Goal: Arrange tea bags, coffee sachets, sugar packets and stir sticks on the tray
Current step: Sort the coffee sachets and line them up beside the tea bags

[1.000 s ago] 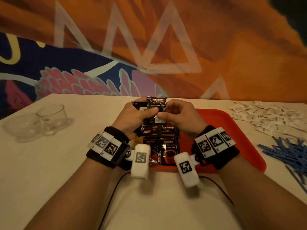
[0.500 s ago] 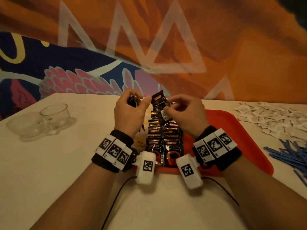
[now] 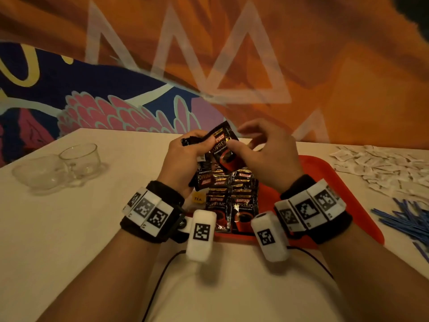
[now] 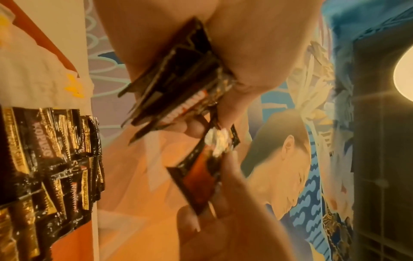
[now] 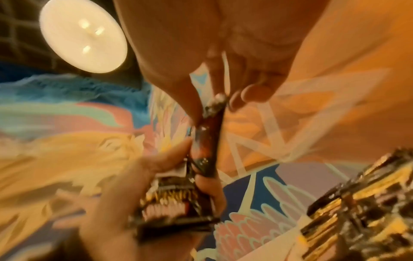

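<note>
My left hand (image 3: 197, 145) grips a small stack of black coffee sachets (image 4: 178, 88) above the red tray (image 3: 325, 182). My right hand (image 3: 241, 142) pinches a single coffee sachet (image 3: 224, 147) between thumb and fingers, tilted with its printed face towards me and touching the stack. The right wrist view shows that sachet (image 5: 208, 137) edge-on above the stack (image 5: 174, 203). Two overlapping rows of coffee sachets (image 3: 232, 201) lie on the tray's left part. A yellow tea tag (image 3: 197, 198) peeks out beside them.
White sugar packets (image 3: 383, 168) lie in a loose pile on the table, right of the tray. Blue stir sticks (image 3: 408, 219) are heaped nearer, at the right edge. A glass cup (image 3: 79, 159) and a glass bowl (image 3: 34, 175) stand at the far left.
Both hands have lifted off the rows on the tray. My right hand has drawn one sachet from the stack and turned its front towards me.
</note>
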`<state>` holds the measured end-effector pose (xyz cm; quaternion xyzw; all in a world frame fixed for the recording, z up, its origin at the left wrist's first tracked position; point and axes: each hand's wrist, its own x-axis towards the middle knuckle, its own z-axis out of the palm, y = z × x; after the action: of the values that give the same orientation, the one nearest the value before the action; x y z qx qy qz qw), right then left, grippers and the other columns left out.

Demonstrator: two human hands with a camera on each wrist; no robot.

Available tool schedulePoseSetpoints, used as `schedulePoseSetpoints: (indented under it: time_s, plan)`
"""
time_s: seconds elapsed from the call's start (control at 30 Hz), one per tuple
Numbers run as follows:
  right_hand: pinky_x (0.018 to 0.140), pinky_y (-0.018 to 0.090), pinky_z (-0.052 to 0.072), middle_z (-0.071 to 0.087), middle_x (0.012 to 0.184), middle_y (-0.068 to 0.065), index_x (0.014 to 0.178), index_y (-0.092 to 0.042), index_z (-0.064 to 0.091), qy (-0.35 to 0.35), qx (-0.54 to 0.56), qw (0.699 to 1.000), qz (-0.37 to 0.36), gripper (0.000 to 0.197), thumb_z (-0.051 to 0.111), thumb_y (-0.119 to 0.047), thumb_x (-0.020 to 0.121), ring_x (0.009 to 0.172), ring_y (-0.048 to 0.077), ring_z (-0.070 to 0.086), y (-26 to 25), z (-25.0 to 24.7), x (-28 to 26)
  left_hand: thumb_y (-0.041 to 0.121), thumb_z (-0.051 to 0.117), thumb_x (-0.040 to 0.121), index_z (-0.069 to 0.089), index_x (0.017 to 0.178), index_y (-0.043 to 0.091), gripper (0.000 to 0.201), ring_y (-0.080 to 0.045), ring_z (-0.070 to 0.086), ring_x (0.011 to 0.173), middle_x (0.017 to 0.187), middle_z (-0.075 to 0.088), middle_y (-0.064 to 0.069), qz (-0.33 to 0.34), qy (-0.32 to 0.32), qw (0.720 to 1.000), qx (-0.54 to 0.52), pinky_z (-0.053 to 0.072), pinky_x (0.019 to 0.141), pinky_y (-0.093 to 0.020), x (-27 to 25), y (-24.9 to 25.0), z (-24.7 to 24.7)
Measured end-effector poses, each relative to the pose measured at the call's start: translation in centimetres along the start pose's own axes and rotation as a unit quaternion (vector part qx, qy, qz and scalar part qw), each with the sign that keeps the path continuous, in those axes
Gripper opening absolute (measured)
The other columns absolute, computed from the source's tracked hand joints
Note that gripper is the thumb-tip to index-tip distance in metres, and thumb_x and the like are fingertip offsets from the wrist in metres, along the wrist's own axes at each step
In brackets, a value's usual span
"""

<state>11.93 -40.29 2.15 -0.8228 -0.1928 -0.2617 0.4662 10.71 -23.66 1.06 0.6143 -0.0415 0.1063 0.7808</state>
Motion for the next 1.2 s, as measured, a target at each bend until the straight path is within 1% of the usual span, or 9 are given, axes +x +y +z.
schedulePoseSetpoints:
  time_s: [0.13,0.2,0.3,0.4,0.53,0.63,0.77,0.9,1.2]
  plan:
    - [0.07,0.029,0.056,0.073,0.078,-0.005,0.079,-0.024,0.069,-0.095,0.09,0.989,0.075,0.015,0.08,-0.014,0.08,0.073,0.008,0.071,0.0,-0.2,0.2,0.011,0.061,0.091,0.067,0.088,0.008,0.007,-0.023,0.067,0.069,0.08,0.067,-0.01,-0.038,-0.043,0.998,-0.039,0.055,0.063,-0.032,0.0,0.2,-0.3]
    - [0.068,0.026,0.054,0.073,0.075,-0.007,0.075,-0.024,0.069,-0.109,0.078,0.989,0.057,0.015,0.08,-0.013,0.079,0.071,0.006,0.07,0.0,-0.4,0.2,0.016,0.066,0.084,0.069,0.083,0.008,0.009,-0.026,0.065,0.073,0.082,0.065,-0.012,-0.055,-0.07,0.994,-0.057,0.054,0.068,-0.036,0.1,0.2,-0.6]
    - [0.074,0.033,0.057,0.075,0.076,-0.001,0.074,-0.02,0.073,-0.161,0.07,0.982,0.07,0.01,0.081,-0.015,0.077,0.075,0.014,0.072,-0.2,-0.6,-0.1,0.022,0.073,0.071,0.068,0.076,0.009,0.015,-0.028,0.061,0.077,0.085,0.061,-0.014,-0.076,-0.08,0.993,-0.048,0.05,0.07,-0.038,0.5,-0.1,-1.3]
    - [0.066,0.034,0.052,0.074,0.074,0.004,0.082,-0.008,0.074,-0.211,0.063,0.969,0.114,0.012,0.081,-0.016,0.078,0.069,0.017,0.069,-0.2,-0.7,-0.1,0.032,0.075,0.074,0.07,0.081,0.008,0.026,-0.036,0.062,0.087,0.095,0.062,-0.018,-0.064,-0.071,0.995,0.015,0.05,0.08,-0.046,0.8,-0.1,-1.7]
    - [0.065,0.035,0.049,0.071,0.068,0.005,0.08,-0.008,0.071,-0.289,0.013,0.939,0.188,0.011,0.078,-0.016,0.082,0.07,0.021,0.066,0.0,-0.8,0.0,0.034,0.071,0.09,0.068,0.075,0.013,0.026,-0.019,0.054,0.063,0.077,0.058,-0.004,-0.017,0.023,0.998,0.05,0.046,0.063,-0.035,1.2,-0.1,-2.3]
    - [0.065,0.033,0.051,0.072,0.069,0.004,0.083,-0.008,0.068,-0.333,-0.037,0.909,0.246,0.011,0.076,-0.016,0.084,0.077,0.024,0.069,0.4,-0.1,-1.0,0.026,0.069,0.091,0.067,0.077,0.013,0.019,-0.015,0.05,0.059,0.073,0.054,-0.001,-0.035,0.054,0.998,-0.001,0.043,0.065,-0.036,1.7,-0.1,-3.2]
    - [0.052,0.023,0.049,0.071,0.068,0.001,0.084,-0.012,0.061,-0.353,-0.055,0.887,0.293,0.014,0.076,-0.011,0.084,0.063,0.009,0.069,0.4,1.2,-2.4,0.018,0.067,0.092,0.064,0.075,0.012,0.017,-0.015,0.047,0.055,0.072,0.052,-0.001,-0.039,0.048,0.997,-0.048,0.041,0.056,-0.031,2.2,-0.4,-3.8]
    - [0.047,0.022,0.047,0.071,0.071,0.001,0.091,-0.015,0.055,-0.347,-0.082,0.889,0.288,0.026,0.079,-0.012,0.081,0.056,0.007,0.068,-0.1,2.5,-3.1,0.016,0.062,0.093,0.06,0.08,0.012,0.014,-0.014,0.047,0.051,0.071,0.052,-0.001,-0.052,0.043,0.995,-0.077,0.04,0.047,-0.024,2.5,-0.5,-4.3]
    - [0.044,0.021,0.045,0.067,0.082,0.0,0.095,-0.02,0.043,-0.352,-0.219,0.878,0.239,0.039,0.08,-0.025,0.081,0.057,0.011,0.066,-1.0,3.4,-3.3,0.016,0.062,0.094,0.057,0.079,0.013,0.016,-0.014,0.047,0.053,0.07,0.051,-0.001,-0.089,0.031,0.991,-0.095,0.04,0.054,-0.028,2.6,-0.7,-4.4]
